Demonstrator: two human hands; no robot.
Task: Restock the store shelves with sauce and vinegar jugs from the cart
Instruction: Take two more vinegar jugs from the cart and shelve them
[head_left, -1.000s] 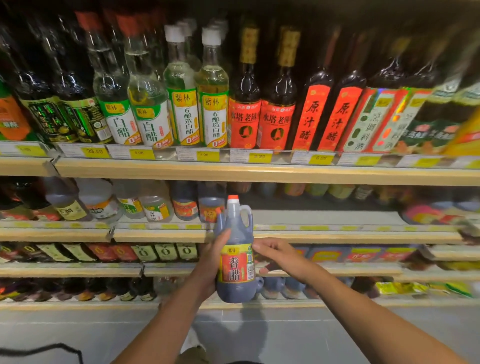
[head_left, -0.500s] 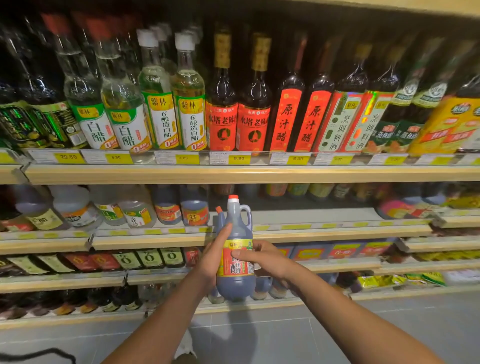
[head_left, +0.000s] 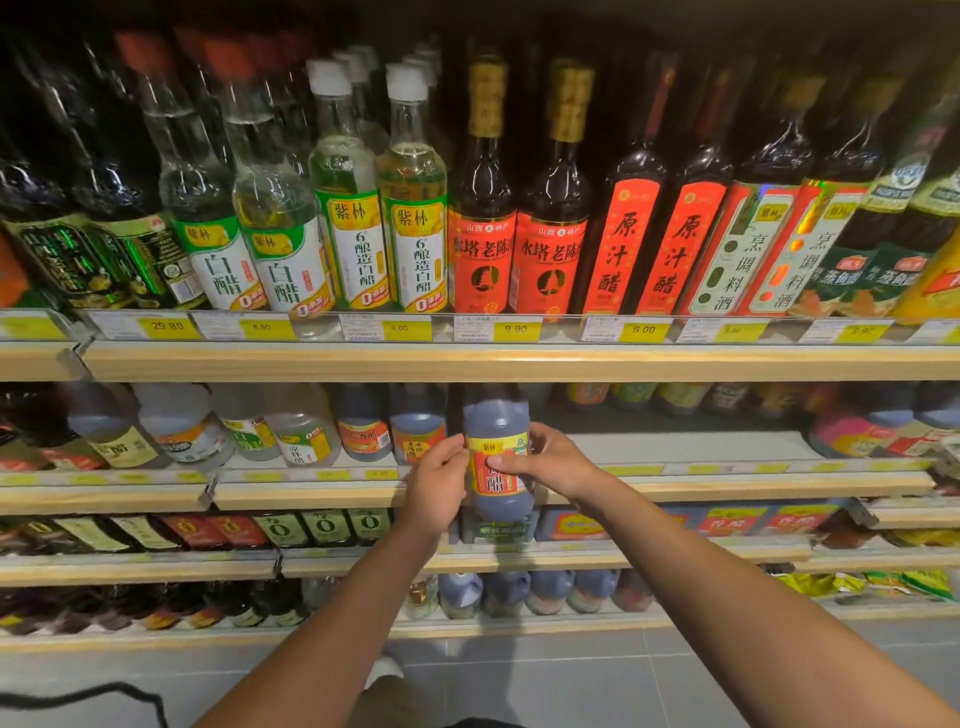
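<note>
While both hands clamp jug | base overhangs shelf edge

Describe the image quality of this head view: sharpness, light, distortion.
Head view: the dark vinegar jug with red label, held by left hand and right hand, is fairly sharp; shelf goods toward both edges blur; the wooden shelf edge bows from wide-angle distortion; the top is dim.

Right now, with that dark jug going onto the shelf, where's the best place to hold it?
Around its labelled middle, one hand from each side. The jug stands upright and its top is already under the shelf above, so the handle up there is hard to reach. The left hand and right hand grip it that way.
</note>
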